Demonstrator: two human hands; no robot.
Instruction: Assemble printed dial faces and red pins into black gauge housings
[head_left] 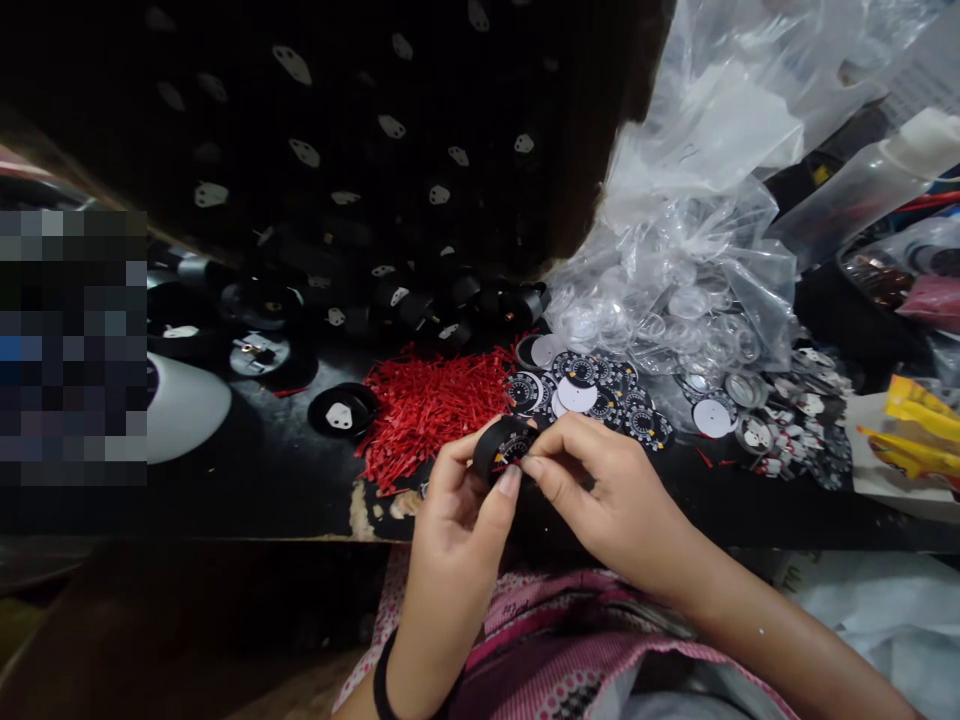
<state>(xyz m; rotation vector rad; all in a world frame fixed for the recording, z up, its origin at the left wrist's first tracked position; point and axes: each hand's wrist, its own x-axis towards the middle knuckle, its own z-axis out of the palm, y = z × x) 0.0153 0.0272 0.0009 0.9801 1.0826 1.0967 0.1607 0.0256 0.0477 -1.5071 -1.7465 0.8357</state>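
Two hands, one gauge — one red heap, one clear bottle, one wristband.

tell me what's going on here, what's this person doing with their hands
A person's left hand has a grip on a black round housing near the front edge of a black table. The right hand has its thumb and finger at the marked dial in it; whether they pinch anything is too small to tell. Just beyond lie a heap of red slivers and loose dials.
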